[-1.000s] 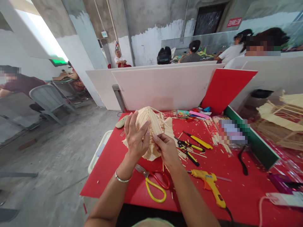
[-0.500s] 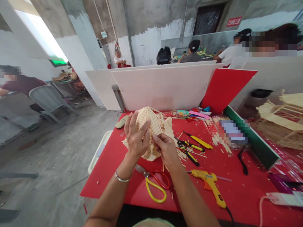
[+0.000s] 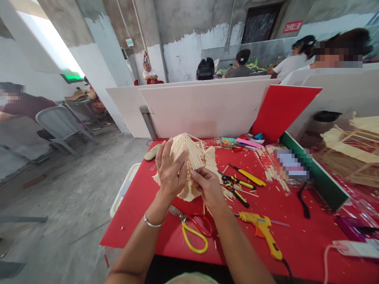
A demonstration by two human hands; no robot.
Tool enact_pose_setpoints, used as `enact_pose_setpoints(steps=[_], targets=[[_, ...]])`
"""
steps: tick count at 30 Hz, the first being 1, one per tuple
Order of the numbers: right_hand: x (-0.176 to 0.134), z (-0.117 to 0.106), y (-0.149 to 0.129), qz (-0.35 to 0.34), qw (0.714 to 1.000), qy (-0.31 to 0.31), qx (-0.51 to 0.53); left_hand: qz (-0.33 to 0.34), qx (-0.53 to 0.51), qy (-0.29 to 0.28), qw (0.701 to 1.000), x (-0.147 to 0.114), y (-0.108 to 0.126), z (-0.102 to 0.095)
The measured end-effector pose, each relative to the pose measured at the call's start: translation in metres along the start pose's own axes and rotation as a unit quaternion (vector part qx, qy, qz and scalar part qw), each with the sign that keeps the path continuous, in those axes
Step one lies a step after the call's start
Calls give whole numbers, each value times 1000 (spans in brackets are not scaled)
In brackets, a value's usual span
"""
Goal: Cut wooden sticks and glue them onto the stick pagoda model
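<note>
A small model built of pale wooden sticks (image 3: 194, 154), with a peaked, roof-like top, stands on the red table. Against its left side rests my left hand (image 3: 171, 169), fingers stretched out and thumb spread toward the middle. My right hand (image 3: 209, 185) is closed at the front right, thumb and fingers pinching the lower edge of the roof part. Whether a loose stick is also in that pinch is hidden. Just below the hands lie scissors (image 3: 194, 232) with red and yellow handles. Pliers (image 3: 237, 189) with black and yellow grips lie right of the model.
On the red table (image 3: 133, 225) are a yellow glue gun (image 3: 262, 230), a yellow-handled cutter (image 3: 251, 177), loose sticks (image 3: 268, 163) and a phone-like blurred item (image 3: 291, 163). White boards (image 3: 201, 106) stand behind. Other stick structures (image 3: 349, 146) lie at right. Several people sit beyond.
My right thumb and fingers have shifted very slightly at the roof's edge. My left hand and the model stay in place. A person at the back right has moved a little.
</note>
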State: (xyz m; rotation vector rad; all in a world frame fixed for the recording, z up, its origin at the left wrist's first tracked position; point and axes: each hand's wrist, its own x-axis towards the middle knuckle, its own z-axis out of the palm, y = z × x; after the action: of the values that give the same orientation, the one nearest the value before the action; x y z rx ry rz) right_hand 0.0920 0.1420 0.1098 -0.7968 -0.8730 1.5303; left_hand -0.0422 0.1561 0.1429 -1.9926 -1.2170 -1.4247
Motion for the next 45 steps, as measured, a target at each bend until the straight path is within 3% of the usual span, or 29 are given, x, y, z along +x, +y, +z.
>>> enact_pose_setpoints(steps=[45], targets=[[-6,3,-7,15,1000,7,20,-5,8,-1,1000,-2,0,0]])
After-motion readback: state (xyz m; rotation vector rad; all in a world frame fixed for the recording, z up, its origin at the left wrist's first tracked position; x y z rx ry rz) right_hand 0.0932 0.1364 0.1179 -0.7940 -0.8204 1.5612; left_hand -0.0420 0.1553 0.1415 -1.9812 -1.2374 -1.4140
